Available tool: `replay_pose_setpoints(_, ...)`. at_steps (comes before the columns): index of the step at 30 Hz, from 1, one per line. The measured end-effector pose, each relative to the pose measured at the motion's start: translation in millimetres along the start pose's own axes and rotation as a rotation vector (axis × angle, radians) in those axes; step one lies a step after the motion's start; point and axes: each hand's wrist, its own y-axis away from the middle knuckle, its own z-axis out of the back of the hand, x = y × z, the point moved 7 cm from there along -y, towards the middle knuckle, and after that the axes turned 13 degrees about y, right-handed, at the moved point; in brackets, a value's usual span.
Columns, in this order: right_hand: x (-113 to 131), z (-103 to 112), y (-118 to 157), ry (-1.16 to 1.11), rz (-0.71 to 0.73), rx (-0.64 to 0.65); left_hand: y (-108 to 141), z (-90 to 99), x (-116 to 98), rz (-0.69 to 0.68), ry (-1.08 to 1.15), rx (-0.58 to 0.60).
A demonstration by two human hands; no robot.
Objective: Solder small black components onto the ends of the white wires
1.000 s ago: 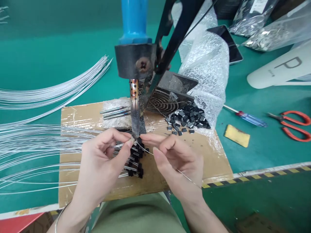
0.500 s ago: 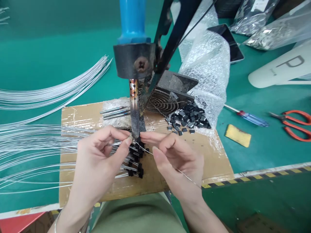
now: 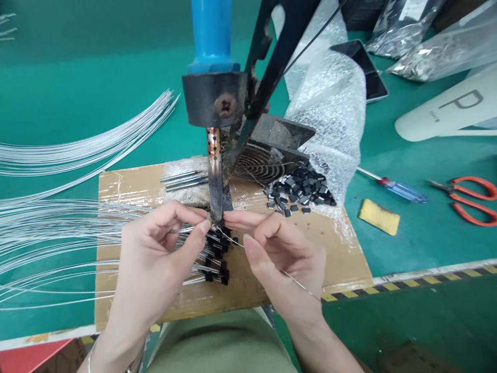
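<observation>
A blue-handled soldering iron (image 3: 215,171) hangs tip down from a black bracket. My left hand (image 3: 166,254) is closed at the left of the tip, thumb and index finger pinching a small piece with a wire, mostly hidden by the fingers. My right hand (image 3: 287,254) is at the right, its fingers closed round a thin solder wire (image 3: 297,282) that runs up to the tip. Beneath the hands lie wires with black connectors (image 3: 217,248) in a cluster on the cardboard (image 3: 310,248).
White wires (image 3: 77,153) spread at the left. Loose black connectors (image 3: 298,189) are piled by a round fan grille (image 3: 260,163) and bubble wrap (image 3: 330,109). At the right are a screwdriver (image 3: 404,190), yellow sponge (image 3: 379,217), red-handled scissors (image 3: 471,202) and a white cup (image 3: 442,111).
</observation>
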Motion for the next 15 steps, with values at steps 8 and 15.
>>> replay_pose_setpoints(8, 0.6, -0.3, -0.3, -0.001, -0.020, -0.009, 0.9, 0.3, 0.5, -0.020, -0.033, 0.031)
replay_pose_setpoints(15, 0.3, -1.4, 0.4, -0.022, 0.000, 0.001, 1.9, 2.0, 0.2, -0.032, -0.028, 0.016)
